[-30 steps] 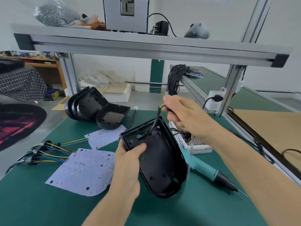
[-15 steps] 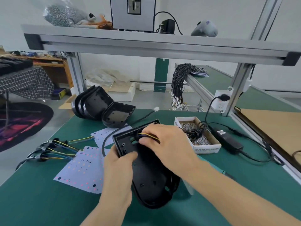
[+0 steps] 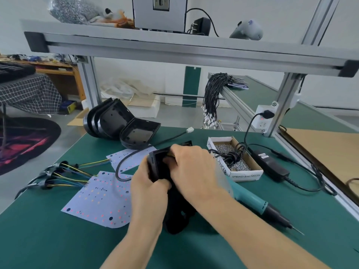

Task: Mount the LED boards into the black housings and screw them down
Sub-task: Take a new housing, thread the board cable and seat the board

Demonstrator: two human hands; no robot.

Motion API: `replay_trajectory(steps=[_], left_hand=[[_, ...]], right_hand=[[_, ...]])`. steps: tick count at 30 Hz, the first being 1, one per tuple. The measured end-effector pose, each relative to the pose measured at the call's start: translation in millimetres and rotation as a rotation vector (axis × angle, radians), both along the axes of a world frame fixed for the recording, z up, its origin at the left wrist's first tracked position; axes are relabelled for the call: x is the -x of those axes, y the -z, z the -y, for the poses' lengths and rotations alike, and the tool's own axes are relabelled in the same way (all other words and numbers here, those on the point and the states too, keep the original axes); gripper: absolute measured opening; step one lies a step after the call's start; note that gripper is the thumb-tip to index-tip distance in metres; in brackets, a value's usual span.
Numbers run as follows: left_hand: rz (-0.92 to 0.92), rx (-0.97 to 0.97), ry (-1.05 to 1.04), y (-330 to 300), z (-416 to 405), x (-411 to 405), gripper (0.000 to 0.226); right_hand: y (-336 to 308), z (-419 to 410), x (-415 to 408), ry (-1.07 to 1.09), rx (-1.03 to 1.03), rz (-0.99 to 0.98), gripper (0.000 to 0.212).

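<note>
A black housing (image 3: 177,216) stands tilted on the green table (image 3: 58,239) in front of me. My left hand (image 3: 148,188) grips its left side near the top. My right hand (image 3: 191,169) lies over the upper part of the housing, fingers curled inside at the yellow wires; a black cable (image 3: 124,164) with a white plug (image 3: 189,130) trails out behind. White LED boards (image 3: 97,202) lie flat to the left, another LED board (image 3: 132,157) behind. A teal electric screwdriver (image 3: 258,202) lies to the right.
Spare black housings (image 3: 120,125) lean together at the back left. An open box of screws (image 3: 236,158) and a black power adapter (image 3: 271,165) sit at the right. Bundled coloured wires (image 3: 58,173) lie at the left edge. An aluminium shelf (image 3: 174,49) spans overhead.
My right hand came down from holding the cable above the housing and now presses into its top. The housing has been lowered and tipped toward the table; the cable now trails out behind.
</note>
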State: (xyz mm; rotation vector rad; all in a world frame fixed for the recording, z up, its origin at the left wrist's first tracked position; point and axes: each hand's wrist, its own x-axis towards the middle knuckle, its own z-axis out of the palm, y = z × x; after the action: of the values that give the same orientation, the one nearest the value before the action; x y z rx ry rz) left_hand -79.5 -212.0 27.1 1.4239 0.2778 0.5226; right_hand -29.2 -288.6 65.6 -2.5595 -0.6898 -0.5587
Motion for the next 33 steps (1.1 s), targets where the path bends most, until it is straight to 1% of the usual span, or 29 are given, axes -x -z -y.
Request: replay_trajectory(steps=[2,4,6,7,9,10,12,14,16,20,22,25,27,28,29,30,31,32,33], left_hand=[[0.017,-0.047,-0.006,-0.8,2.9,-3.2,0.055],[0.028,-0.068,0.000,-2.3,1.6,-5.3,0.052],[0.026,-0.065,0.012,-3.7,-3.0,-7.5,0.047],[0.021,-0.056,0.006,-4.3,-5.7,-7.7,0.046],[0.028,0.039,-0.021,-6.3,-11.3,-11.8,0.049],[0.022,0.098,-0.029,-6.0,-13.3,-14.1,0.051],[-0.001,0.142,-0.032,-3.9,-15.3,-17.4,0.052],[-0.013,0.154,-0.011,-0.3,-17.7,-17.5,0.052],[0.006,0.134,0.018,2.7,-19.7,-14.7,0.054],[0.060,-0.041,0.070,2.4,-16.7,-14.8,0.047],[0.079,-0.095,0.099,0.6,-15.0,-15.1,0.045],[0.102,-0.054,0.187,-4.3,-14.4,-13.6,0.047],[0.083,0.034,0.167,-5.0,-13.0,-15.3,0.047],[0.066,0.088,0.120,-5.5,-13.6,-17.1,0.046],[0.051,0.139,0.073,-7.0,-16.0,-19.3,0.046],[0.037,0.193,0.041,-8.3,-20.3,-21.6,0.044],[0.016,0.249,0.025,-7.9,-25.3,-23.5,0.041],[-0.008,0.293,0.026,-6.4,-29.8,-24.1,0.037],[-0.035,0.321,0.051,-5.2,-32.8,-23.6,0.032]], right_hand=[[1.6,-6.5,1.6,0.065,-0.043,0.002,0.022],[5.2,-11.1,1.0,0.122,-0.140,-0.016,0.024],[6.3,-13.0,0.7,0.123,-0.158,-0.024,0.021],[7.2,-11.6,1.8,0.102,-0.146,-0.019,0.017],[10.8,-6.5,3.6,0.041,-0.191,0.018,0.011],[12.4,-3.4,6.8,0.007,-0.231,0.017,0.013],[17.3,1.5,10.7,-0.096,-0.252,-0.002,0.019],[20.6,3.3,10.4,-0.169,-0.138,-0.004,0.024],[18.1,2.8,2.5,-0.160,-0.006,0.001,0.025],[7.3,-3.9,0.5,-0.106,0.230,0.060,0.021],[2.6,-2.6,1.6,-0.089,0.309,0.051,0.020],[-14.7,6.0,-8.7,-0.138,0.346,-0.057,0.013],[-25.0,12.7,-15.5,-0.263,0.411,-0.178,0.019],[-26.2,17.1,-15.4,-0.340,0.390,-0.237,0.022],[-28.0,23.1,-15.8,-0.402,0.305,-0.273,0.025],[-32.3,29.9,-14.5,-0.431,0.137,-0.278,0.027],[-37.3,37.6,-14.7,-0.428,-0.103,-0.277,0.025],[-41.0,46.5,-20.3,-0.392,-0.338,-0.259,0.020],[-43.0,54.8,-30.5,-0.306,-0.510,-0.282,0.016]])
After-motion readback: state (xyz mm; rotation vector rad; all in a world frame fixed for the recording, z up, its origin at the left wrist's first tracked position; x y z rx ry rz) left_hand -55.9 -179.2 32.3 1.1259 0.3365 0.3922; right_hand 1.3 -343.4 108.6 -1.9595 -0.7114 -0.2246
